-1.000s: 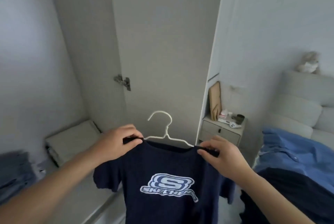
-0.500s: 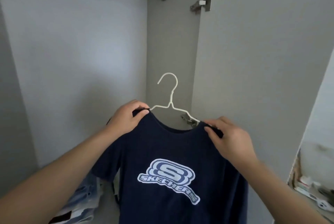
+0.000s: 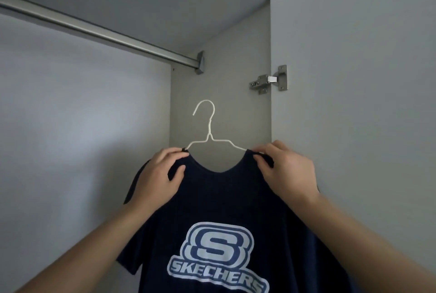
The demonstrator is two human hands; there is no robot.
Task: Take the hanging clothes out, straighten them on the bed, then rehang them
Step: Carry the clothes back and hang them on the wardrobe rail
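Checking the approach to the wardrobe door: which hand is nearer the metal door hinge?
Right. The right hand grips the navy T-shirt shoulder almost directly below the hinge; the left hand grips the other shoulder, farther left, across the white hanger.

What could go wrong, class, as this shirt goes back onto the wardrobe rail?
1. The hanger hook sits well below the rail; a misjudged lift may miss it.
2. Each hand, left hand and right hand, holds only a shoulder of the shirt; a loosened grip could let it slide off the thin wire.
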